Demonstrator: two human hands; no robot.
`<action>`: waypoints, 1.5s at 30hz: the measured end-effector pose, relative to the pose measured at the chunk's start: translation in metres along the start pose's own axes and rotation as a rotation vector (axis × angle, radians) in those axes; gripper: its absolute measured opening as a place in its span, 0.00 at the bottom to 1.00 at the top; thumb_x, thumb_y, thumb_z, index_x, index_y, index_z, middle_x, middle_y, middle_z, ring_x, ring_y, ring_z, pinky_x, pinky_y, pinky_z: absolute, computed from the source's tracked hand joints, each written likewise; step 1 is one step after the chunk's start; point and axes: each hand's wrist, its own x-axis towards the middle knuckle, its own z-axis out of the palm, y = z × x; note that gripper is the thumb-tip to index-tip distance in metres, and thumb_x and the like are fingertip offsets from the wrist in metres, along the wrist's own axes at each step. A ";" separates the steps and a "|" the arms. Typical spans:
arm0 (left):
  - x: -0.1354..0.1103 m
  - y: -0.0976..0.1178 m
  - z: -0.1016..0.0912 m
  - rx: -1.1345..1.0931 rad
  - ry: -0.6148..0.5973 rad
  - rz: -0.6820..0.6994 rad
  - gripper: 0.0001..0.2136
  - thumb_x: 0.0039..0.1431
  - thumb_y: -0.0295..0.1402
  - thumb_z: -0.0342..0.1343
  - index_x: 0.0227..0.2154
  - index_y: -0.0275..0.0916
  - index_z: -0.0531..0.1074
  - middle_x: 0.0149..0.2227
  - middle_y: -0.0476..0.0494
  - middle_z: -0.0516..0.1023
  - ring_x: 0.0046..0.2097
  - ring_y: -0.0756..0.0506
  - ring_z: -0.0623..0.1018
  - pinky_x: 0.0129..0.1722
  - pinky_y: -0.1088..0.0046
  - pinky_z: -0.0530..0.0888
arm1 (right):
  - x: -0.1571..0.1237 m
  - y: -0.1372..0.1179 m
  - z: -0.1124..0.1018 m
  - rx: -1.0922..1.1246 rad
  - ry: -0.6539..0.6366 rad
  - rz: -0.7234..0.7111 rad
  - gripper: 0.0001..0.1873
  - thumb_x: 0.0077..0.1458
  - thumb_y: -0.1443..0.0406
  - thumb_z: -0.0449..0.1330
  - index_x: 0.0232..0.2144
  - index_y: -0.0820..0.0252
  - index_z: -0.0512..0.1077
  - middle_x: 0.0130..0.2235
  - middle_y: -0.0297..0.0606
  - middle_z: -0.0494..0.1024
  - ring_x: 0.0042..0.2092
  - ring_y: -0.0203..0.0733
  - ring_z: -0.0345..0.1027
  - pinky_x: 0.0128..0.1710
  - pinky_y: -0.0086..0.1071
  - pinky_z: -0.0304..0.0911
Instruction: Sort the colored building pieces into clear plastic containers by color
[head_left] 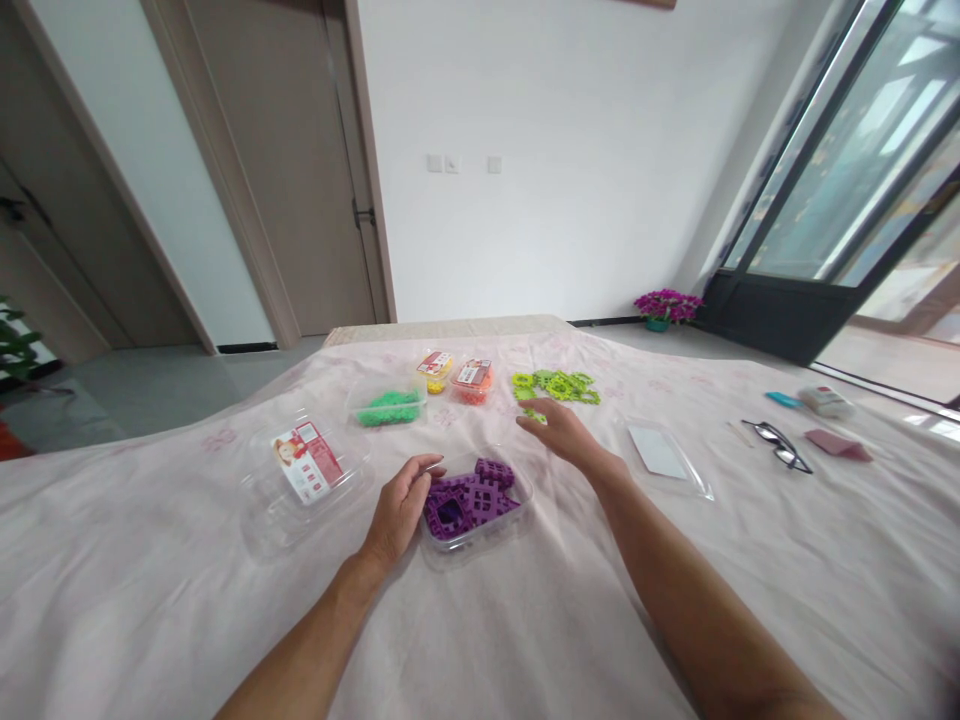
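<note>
The left forearm comes up from the bottom edge of the frame, and the left hand stands on its edge just left of centre. Its thumb is raised and its fingers curl against the left rim of a clear plastic tray. Whether they actually pinch that rim cannot be told.

The right arm runs in from the lower right corner. The right hand is palm down with the fingers loosely spread and clamped on nothing. Its fingertips sit over a single lime green piece, just below the pile of lime green pieces.

The tray lies at the centre of the frame on the pale pink cloth, its long axis running from lower left to upper right. It holds purple lattice blocks, square grid-patterned pieces clustered together, one showing a dark square opening.

To the left lies a clear container with a red label. Above it is a tray of green pieces. Eyeglasses lie at the right.
</note>
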 end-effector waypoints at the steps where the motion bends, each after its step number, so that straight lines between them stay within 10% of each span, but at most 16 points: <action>1: 0.000 0.000 0.000 -0.010 0.020 0.001 0.18 0.61 0.39 0.51 0.49 0.38 0.74 0.45 0.40 0.83 0.48 0.41 0.80 0.52 0.63 0.73 | 0.000 0.008 -0.004 -0.122 0.062 0.058 0.23 0.60 0.59 0.59 0.56 0.61 0.73 0.57 0.49 0.75 0.59 0.52 0.67 0.60 0.44 0.59; 7: 0.002 -0.004 -0.001 -0.022 0.183 0.025 0.16 0.60 0.39 0.52 0.46 0.37 0.74 0.43 0.39 0.83 0.47 0.40 0.82 0.51 0.61 0.74 | -0.010 0.052 -0.017 -0.543 0.209 0.465 0.30 0.60 0.62 0.57 0.63 0.65 0.64 0.63 0.56 0.66 0.61 0.62 0.61 0.56 0.48 0.59; 19: 0.009 -0.021 -0.006 -0.071 0.203 -0.035 0.19 0.60 0.43 0.52 0.48 0.37 0.74 0.45 0.36 0.82 0.48 0.39 0.81 0.52 0.59 0.74 | -0.027 0.102 -0.024 -0.619 0.233 0.718 0.26 0.61 0.65 0.53 0.60 0.63 0.70 0.58 0.55 0.69 0.58 0.59 0.63 0.52 0.44 0.61; 31: 0.008 -0.017 -0.007 -0.073 0.199 -0.050 0.19 0.60 0.44 0.53 0.47 0.38 0.74 0.44 0.38 0.82 0.48 0.39 0.81 0.52 0.61 0.74 | -0.020 0.091 -0.018 -0.368 0.237 0.513 0.22 0.61 0.65 0.50 0.52 0.50 0.77 0.52 0.39 0.80 0.52 0.47 0.72 0.49 0.34 0.64; 34: 0.008 -0.015 -0.006 -0.074 0.197 -0.051 0.19 0.60 0.44 0.53 0.47 0.38 0.74 0.44 0.38 0.82 0.47 0.39 0.81 0.51 0.61 0.74 | -0.022 0.092 -0.026 -0.474 0.314 0.596 0.23 0.61 0.63 0.51 0.56 0.54 0.74 0.57 0.44 0.76 0.58 0.54 0.66 0.55 0.43 0.61; 38: 0.008 -0.013 -0.006 -0.078 0.197 -0.047 0.19 0.59 0.44 0.53 0.47 0.37 0.74 0.44 0.38 0.83 0.47 0.39 0.81 0.51 0.61 0.74 | -0.027 0.104 -0.042 -0.513 0.109 0.811 0.35 0.55 0.45 0.57 0.55 0.64 0.73 0.56 0.59 0.73 0.59 0.67 0.63 0.54 0.56 0.60; 45: 0.009 -0.012 -0.005 -0.105 0.163 -0.046 0.20 0.60 0.45 0.54 0.48 0.37 0.74 0.44 0.37 0.83 0.48 0.39 0.81 0.52 0.60 0.73 | -0.025 0.119 -0.039 -0.378 0.075 0.719 0.39 0.44 0.45 0.68 0.53 0.63 0.73 0.54 0.56 0.75 0.56 0.61 0.68 0.48 0.45 0.64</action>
